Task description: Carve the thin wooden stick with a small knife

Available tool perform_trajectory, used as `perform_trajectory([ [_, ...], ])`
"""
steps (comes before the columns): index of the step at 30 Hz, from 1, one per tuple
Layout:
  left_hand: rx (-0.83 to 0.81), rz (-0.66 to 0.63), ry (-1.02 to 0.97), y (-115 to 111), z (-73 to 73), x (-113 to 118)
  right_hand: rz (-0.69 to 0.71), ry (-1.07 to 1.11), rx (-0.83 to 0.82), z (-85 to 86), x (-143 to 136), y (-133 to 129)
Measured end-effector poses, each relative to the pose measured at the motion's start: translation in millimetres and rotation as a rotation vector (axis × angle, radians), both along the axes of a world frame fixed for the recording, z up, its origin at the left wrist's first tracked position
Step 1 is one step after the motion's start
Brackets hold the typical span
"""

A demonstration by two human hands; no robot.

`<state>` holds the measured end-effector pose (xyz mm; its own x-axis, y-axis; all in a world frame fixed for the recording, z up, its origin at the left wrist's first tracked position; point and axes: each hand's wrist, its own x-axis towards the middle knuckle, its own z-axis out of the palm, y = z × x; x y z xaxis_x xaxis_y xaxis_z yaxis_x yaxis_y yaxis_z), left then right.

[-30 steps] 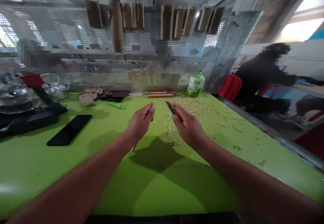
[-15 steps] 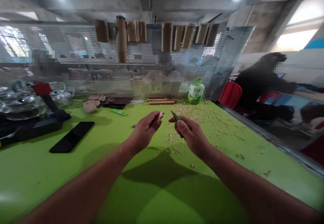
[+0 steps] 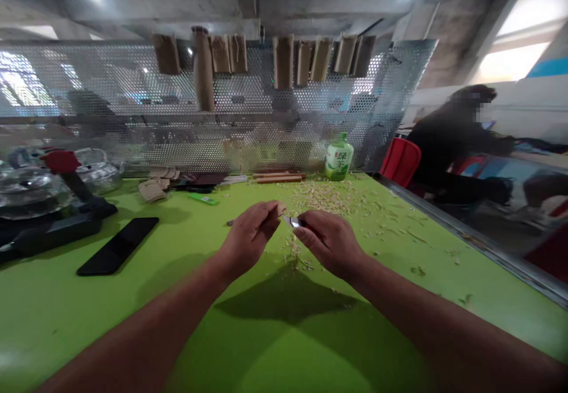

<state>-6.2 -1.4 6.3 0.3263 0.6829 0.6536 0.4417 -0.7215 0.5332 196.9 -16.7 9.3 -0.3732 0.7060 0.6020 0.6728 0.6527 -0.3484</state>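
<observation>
From where I stand this is a workshop, a carving one by the look of it: pale shavings [image 3: 322,195] litter the green counter [image 3: 284,357] beyond the right hand [image 3: 331,240], which grips a knife [image 3: 293,222]. Past both hands rises a metal panel [image 3: 255,100] full of holes, with brown troughs [image 3: 283,61] hanging along it, under bare concrete beams [image 3: 177,5]. Well to the right of that hand, a person [image 3: 444,129] sits at another table.

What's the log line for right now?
left hand: holds wood piece; right hand: holds knife; knife near wood piece, contact unclear; shavings: on table
</observation>
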Motion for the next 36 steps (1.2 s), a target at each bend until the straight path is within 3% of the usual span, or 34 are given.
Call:
perform_trajectory([
  [10, 0.018, -0.056, -0.029, -1, -1.4, 3, -0.003, -0.009, 0.041, 1.7, 0, 3],
  [20, -0.062, -0.001, 0.06, -2, -4.3, -2, 0.058, -0.011, -0.174, -2.7, 1, 5],
  [27, -0.018, 0.123, 0.068, 0, -7.0, 4, -0.105, -0.068, 0.001, -7.4, -5, 3],
  [36, -0.171, 0.171, 0.04, -4, -3.5, 5, -0.125, 0.054, 0.029, -11.1, -3, 6],
])
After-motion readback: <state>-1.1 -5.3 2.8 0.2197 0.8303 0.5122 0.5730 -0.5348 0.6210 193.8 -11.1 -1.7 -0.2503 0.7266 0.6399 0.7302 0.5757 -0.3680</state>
